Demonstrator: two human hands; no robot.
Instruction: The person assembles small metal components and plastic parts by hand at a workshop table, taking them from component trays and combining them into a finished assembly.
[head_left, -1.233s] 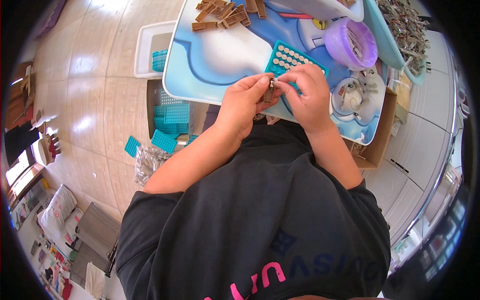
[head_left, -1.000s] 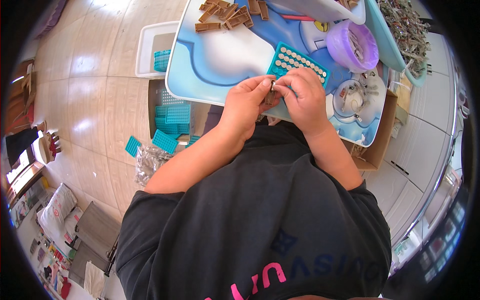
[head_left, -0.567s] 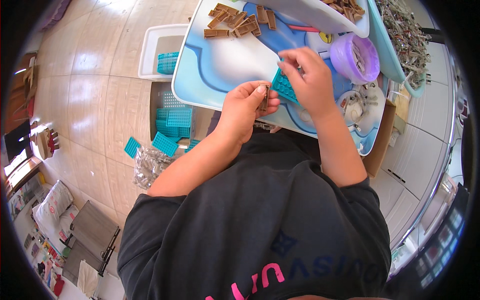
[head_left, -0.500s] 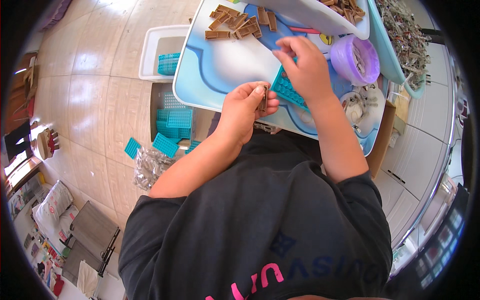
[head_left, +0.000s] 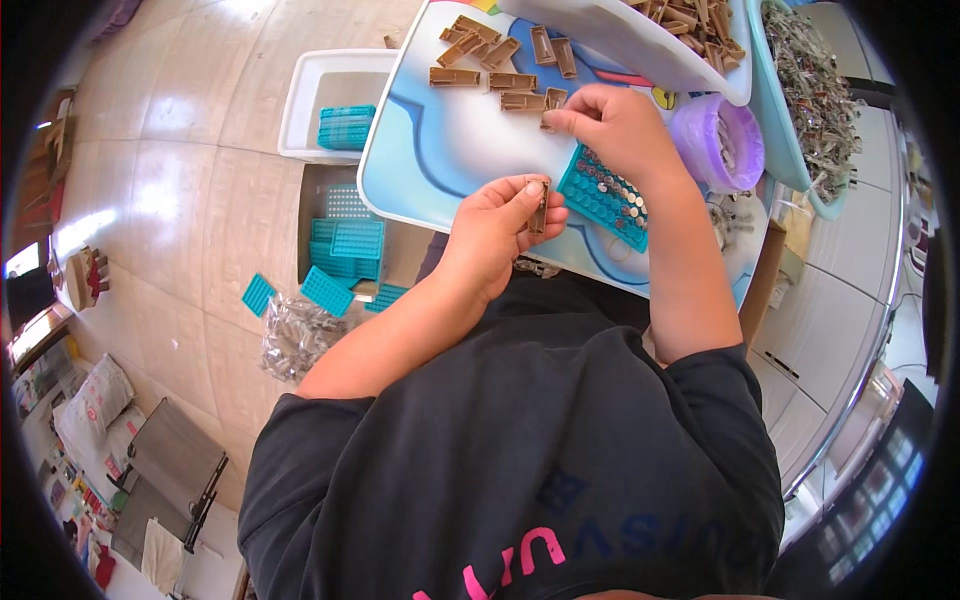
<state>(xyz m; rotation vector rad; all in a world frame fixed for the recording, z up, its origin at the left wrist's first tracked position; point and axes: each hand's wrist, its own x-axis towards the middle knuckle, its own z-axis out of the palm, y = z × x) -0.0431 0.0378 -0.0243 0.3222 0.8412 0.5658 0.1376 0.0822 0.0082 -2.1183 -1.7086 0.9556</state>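
My left hand (head_left: pixel 497 225) is closed around a narrow brown plastic casing (head_left: pixel 539 208), held upright between thumb and fingers, its hollow side showing. My right hand (head_left: pixel 620 135) pinches the near end of another brown casing (head_left: pixel 554 97) at the edge of a loose group of brown casings (head_left: pixel 512 82) on the table. Under the right wrist lies a teal grid tray (head_left: pixel 603 198), with small round silvery and dark parts in many of its pockets. The right forearm hides part of the tray's right side.
To the right stand a purple-lined tub (head_left: pixel 716 140) and a light-green basin (head_left: pixel 800 110) heaped with small metal parts. A white bin (head_left: pixel 670 45) of brown casings rises at the table's far edge. Left of the blue-and-white table (head_left: pixel 400 170), boxes hold more teal trays (head_left: pixel 357 238).
My right hand has moved from above the teal tray to the brown casings and closed on one. My left hand still holds its casing. More of the tray shows.
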